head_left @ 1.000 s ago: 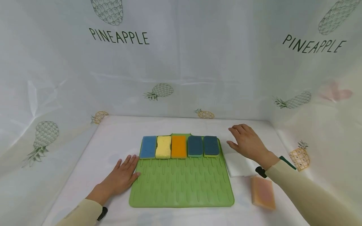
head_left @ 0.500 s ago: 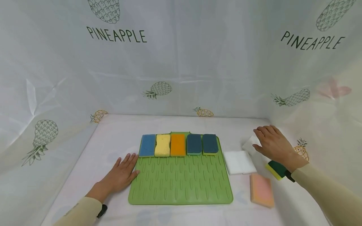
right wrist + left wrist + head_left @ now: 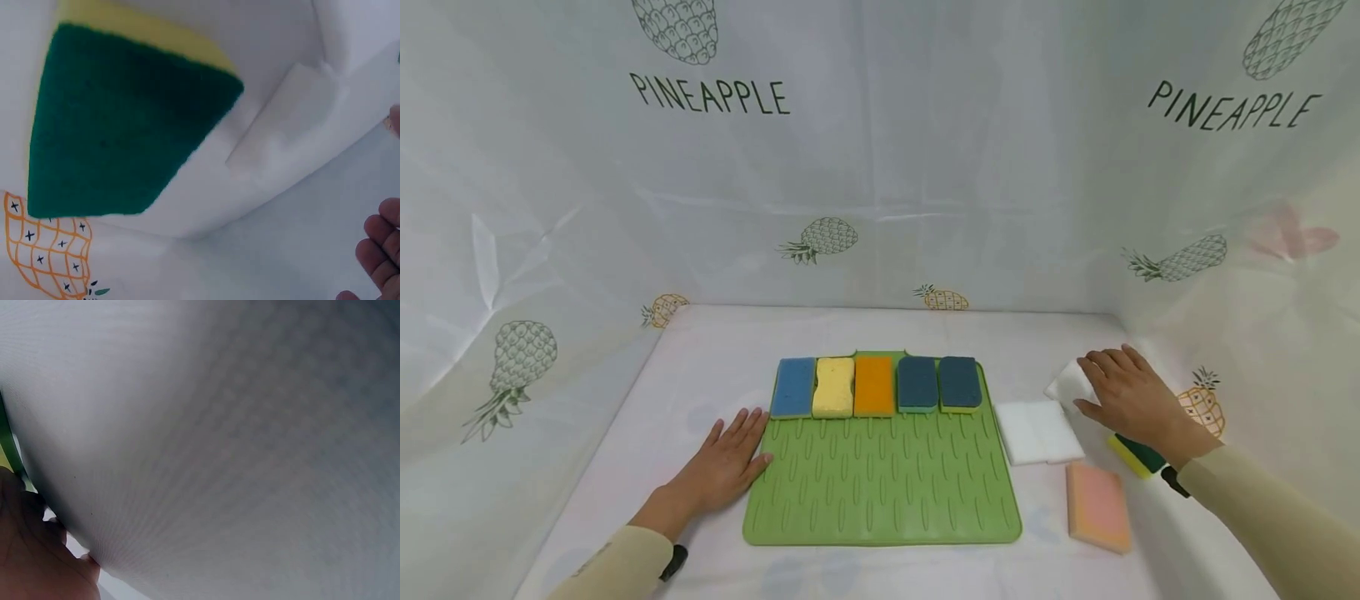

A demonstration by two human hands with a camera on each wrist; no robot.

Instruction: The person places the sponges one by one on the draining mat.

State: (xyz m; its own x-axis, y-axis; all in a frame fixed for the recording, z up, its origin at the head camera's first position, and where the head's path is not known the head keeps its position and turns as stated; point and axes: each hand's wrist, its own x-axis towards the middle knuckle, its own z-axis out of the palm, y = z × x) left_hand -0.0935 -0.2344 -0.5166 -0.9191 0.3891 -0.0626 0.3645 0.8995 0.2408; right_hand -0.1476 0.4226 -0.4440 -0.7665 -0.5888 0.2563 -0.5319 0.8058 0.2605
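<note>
My left hand point(image 3: 727, 460) lies flat with fingers straight at the left edge of the green ridged mat point(image 3: 880, 492). Over at the right, my right hand point(image 3: 1131, 398) reaches above a white sponge point(image 3: 1071, 385) and partly covers it in the head view. In the right wrist view its fingers point(image 3: 378, 250) are relaxed, apart from that white sponge point(image 3: 287, 115), and hold nothing. Under the right wrist lies a green and yellow scouring sponge point(image 3: 125, 125). Another white sponge point(image 3: 1037, 432) lies beside the mat's right edge.
Along the mat's far edge sit a blue sponge point(image 3: 793, 387), a yellow one point(image 3: 833, 387), an orange one point(image 3: 874, 387) and two dark blue-topped ones point(image 3: 917, 383). A pink sponge point(image 3: 1099, 507) lies at the front right. Pineapple-print sheeting point(image 3: 880, 167) stands behind the table.
My right hand has moved right, from beside the mat to above the farther white sponge, lowering slightly in the last half second. The left hand has stayed put.
</note>
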